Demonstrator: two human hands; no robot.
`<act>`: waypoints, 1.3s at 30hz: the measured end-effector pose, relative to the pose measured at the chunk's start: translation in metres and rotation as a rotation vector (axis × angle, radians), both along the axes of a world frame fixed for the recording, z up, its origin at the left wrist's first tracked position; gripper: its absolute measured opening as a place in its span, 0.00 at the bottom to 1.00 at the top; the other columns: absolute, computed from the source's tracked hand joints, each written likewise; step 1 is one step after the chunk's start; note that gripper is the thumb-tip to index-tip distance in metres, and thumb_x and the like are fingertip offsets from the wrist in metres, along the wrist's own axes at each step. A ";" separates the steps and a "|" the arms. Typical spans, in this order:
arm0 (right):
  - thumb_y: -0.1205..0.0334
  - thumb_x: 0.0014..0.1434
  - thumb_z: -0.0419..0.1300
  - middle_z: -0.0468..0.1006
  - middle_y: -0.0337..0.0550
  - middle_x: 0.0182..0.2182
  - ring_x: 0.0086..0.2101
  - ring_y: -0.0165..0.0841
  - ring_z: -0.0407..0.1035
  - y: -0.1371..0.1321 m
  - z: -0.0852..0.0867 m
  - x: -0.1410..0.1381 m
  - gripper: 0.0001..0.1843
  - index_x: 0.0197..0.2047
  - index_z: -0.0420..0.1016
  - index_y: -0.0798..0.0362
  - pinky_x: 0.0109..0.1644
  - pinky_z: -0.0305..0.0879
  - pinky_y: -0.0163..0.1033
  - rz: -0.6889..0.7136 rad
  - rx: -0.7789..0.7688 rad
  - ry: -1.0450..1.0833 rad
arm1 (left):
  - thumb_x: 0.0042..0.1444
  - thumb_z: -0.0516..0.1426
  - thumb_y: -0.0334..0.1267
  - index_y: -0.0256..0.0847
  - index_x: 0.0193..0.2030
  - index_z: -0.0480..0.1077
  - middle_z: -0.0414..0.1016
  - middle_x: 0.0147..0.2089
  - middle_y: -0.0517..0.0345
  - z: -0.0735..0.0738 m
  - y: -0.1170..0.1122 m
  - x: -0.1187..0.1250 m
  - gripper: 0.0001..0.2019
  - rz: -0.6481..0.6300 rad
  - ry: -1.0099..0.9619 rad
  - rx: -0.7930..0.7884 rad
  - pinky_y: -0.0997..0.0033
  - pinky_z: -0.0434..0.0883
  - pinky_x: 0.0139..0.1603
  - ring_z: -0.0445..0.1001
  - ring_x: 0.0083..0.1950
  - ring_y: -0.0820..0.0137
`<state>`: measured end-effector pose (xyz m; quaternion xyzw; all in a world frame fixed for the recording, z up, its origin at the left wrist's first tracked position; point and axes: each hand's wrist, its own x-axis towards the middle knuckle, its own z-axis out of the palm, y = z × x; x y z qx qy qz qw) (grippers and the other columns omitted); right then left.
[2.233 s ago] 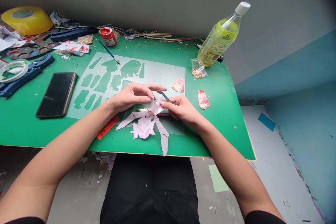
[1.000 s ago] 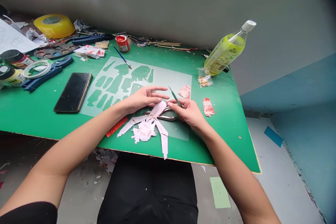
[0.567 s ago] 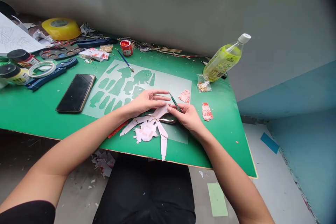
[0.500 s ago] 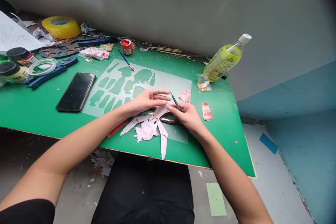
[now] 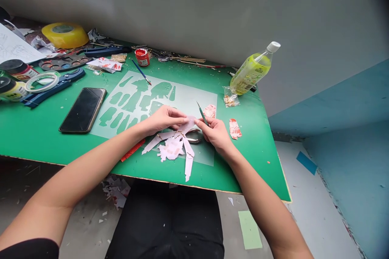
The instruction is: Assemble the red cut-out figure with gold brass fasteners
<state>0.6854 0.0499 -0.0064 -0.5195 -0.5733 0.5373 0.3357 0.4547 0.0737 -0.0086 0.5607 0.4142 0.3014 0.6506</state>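
A pale jointed paper figure [image 5: 173, 148], with long limb pieces fixed by small brass-coloured fasteners, is held over the near part of the table. My left hand [image 5: 164, 121] pinches the left side of its upper piece. The thumb and fingers of my right hand [image 5: 216, 132] close on the right side of that piece. A slim green pointed tool [image 5: 202, 114] is also tucked in my right hand, its tip pointing up and away. Behind the figure lies a metal-handled tool [image 5: 194, 140], mostly hidden. Two red-smeared paper pieces [image 5: 235, 128] lie right of my right hand.
A translucent sheet with cut-out shapes [image 5: 194, 93] spreads across the green table [image 5: 255, 149]. A phone [image 5: 82, 110] lies left, near paint jars [image 5: 12, 88] and a tape roll [image 5: 65, 35]. A paintbrush [image 5: 141, 72], red paint pot [image 5: 142, 57] and drink bottle [image 5: 252, 68] stand or lie farther back.
My left hand's fingers have come down from above the figure and closed on its upper piece. My right hand still holds the green tool. The view has shifted slightly.
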 end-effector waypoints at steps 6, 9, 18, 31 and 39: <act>0.38 0.59 0.69 0.58 0.29 0.19 0.23 0.26 0.49 0.001 -0.002 0.000 0.25 0.32 0.76 0.54 0.27 0.44 0.37 0.002 -0.011 0.006 | 0.58 0.70 0.48 0.40 0.45 0.87 0.87 0.45 0.46 0.001 -0.001 -0.001 0.15 0.003 0.019 -0.019 0.73 0.77 0.41 0.80 0.39 0.69; 0.38 0.59 0.69 0.58 0.29 0.19 0.23 0.25 0.49 0.001 -0.004 0.001 0.25 0.32 0.76 0.54 0.28 0.44 0.37 -0.007 -0.002 0.021 | 0.58 0.70 0.48 0.40 0.45 0.87 0.87 0.45 0.47 0.001 0.000 -0.001 0.14 -0.002 0.013 -0.027 0.72 0.78 0.42 0.80 0.39 0.70; 0.38 0.59 0.68 0.58 0.29 0.19 0.23 0.25 0.48 0.001 -0.005 0.001 0.25 0.32 0.77 0.54 0.27 0.43 0.37 -0.008 0.015 0.004 | 0.56 0.72 0.49 0.41 0.44 0.87 0.86 0.43 0.48 -0.003 0.002 -0.001 0.15 0.021 0.023 -0.045 0.74 0.76 0.40 0.78 0.36 0.72; 0.42 0.60 0.68 0.57 0.29 0.17 0.23 0.26 0.51 0.001 -0.003 0.000 0.23 0.38 0.83 0.57 0.28 0.46 0.37 -0.013 0.005 0.020 | 0.56 0.72 0.50 0.43 0.46 0.87 0.87 0.44 0.49 -0.008 0.005 -0.002 0.16 0.000 0.039 -0.038 0.75 0.76 0.39 0.79 0.38 0.72; 0.42 0.59 0.69 0.55 0.27 0.15 0.21 0.24 0.47 0.002 -0.005 0.001 0.23 0.38 0.82 0.56 0.26 0.40 0.37 -0.011 -0.023 0.033 | 0.56 0.71 0.52 0.42 0.47 0.87 0.87 0.46 0.48 -0.001 0.002 -0.003 0.18 -0.003 0.055 -0.033 0.74 0.77 0.40 0.80 0.39 0.70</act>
